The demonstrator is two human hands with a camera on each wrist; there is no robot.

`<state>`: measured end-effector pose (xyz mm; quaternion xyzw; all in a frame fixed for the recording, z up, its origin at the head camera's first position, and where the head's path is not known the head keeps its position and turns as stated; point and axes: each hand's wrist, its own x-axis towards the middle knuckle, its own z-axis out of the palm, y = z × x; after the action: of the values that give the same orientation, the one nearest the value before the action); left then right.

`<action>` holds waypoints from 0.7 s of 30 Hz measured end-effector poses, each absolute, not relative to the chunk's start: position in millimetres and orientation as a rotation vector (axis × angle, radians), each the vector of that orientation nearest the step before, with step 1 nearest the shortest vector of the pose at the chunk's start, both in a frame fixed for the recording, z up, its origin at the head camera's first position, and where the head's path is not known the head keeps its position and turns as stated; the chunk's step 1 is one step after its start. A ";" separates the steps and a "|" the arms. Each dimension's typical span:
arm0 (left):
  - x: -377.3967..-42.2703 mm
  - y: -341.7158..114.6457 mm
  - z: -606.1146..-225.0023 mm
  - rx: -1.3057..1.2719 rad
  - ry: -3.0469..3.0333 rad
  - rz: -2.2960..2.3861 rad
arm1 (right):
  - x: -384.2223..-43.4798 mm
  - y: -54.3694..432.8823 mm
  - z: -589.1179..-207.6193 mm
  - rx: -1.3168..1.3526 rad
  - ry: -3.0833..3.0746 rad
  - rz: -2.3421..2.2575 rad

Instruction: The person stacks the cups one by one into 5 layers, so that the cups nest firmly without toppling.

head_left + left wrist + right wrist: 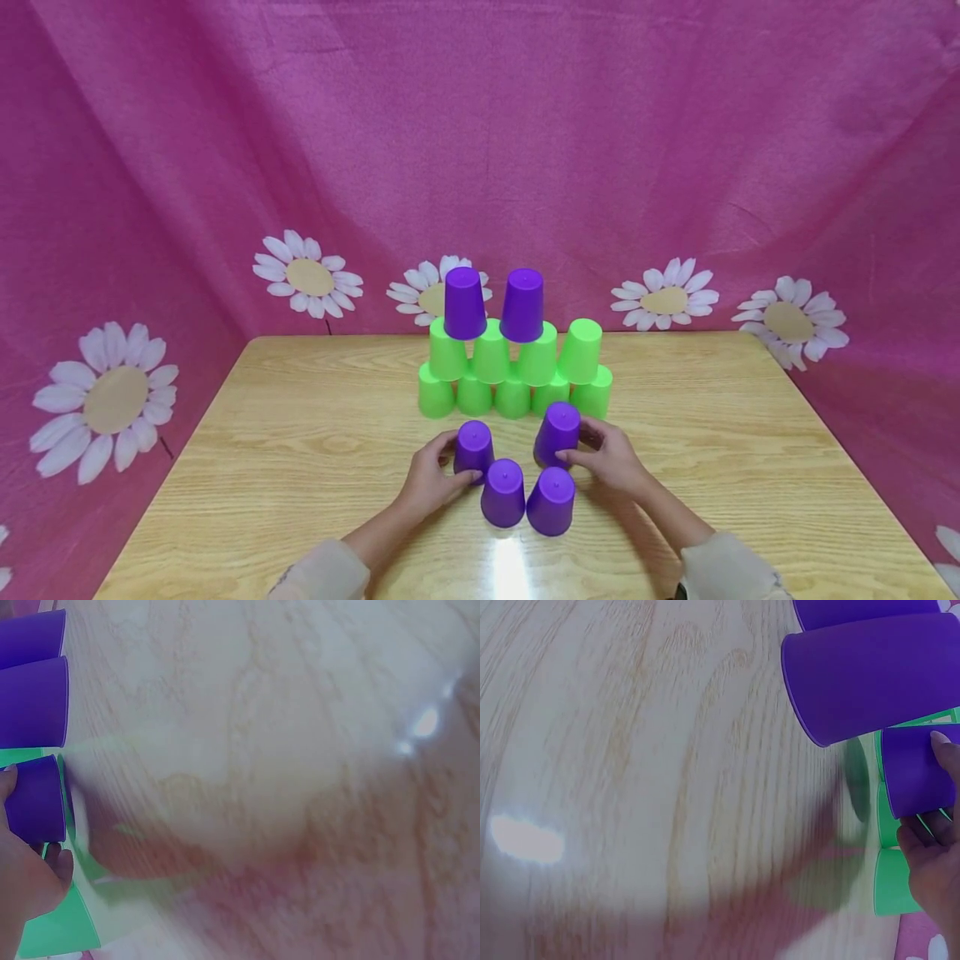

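My left hand (431,479) grips an upside-down purple cup (472,442), fingers on its far side and thumb on its near side. In the left wrist view, that cup's rim stands very near the tabletop. Another upside-down purple cup (558,429) is held by my right hand (611,458), and the right wrist view shows a gap between its rim and its shadow on the table. Nearer to me, between the hands, two more purple cups stand side by side: the left one (503,493) and the right one (552,502).
Behind the hands rises a stack of upside-down green cups (491,354) in two rows. Two purple cups stand on top, one at left (464,302) and one at right (522,304). The wooden table (315,433) meets a pink flowered cloth (480,150) at the back.
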<state>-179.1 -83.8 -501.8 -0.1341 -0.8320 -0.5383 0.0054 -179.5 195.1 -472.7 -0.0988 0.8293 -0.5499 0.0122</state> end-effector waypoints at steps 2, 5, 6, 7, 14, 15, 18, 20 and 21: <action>-180.1 -84.4 -500.9 -0.408 -2.604 -1.700 | -180.0 195.4 -471.5 -0.295 2.598 -1.719; -180.7 -85.3 -498.4 -0.388 -2.606 -1.719 | -180.9 196.0 -469.6 -0.297 2.616 -1.723; -180.6 -85.7 -497.5 -0.382 -2.606 -1.722 | -181.2 196.4 -468.8 -0.303 2.622 -1.722; -180.6 -86.0 -496.8 -0.377 -2.608 -1.720 | -181.4 196.7 -467.8 -0.305 2.627 -1.718; -181.3 -89.0 -494.0 -0.366 -2.599 -1.712 | -184.5 199.9 -454.3 -0.341 2.701 -1.695; -181.5 -89.3 -493.9 -0.363 -2.598 -1.715 | -185.2 200.5 -452.3 -0.339 2.705 -1.693; -181.6 -89.5 -493.1 -0.367 -2.595 -1.711 | -186.0 202.5 -446.0 -0.332 2.707 -1.691; -181.4 -89.5 -492.6 -0.370 -2.593 -1.713 | -186.2 203.7 -442.0 -0.335 2.708 -1.692; -181.5 -89.3 -492.0 -0.364 -2.596 -1.716 | -186.4 204.4 -440.3 -0.337 2.712 -1.690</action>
<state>-181.5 -89.3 -492.0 -0.1161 -0.8286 -0.5476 0.0042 -186.4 204.4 -440.3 -0.1048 0.8436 -0.5255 -0.0359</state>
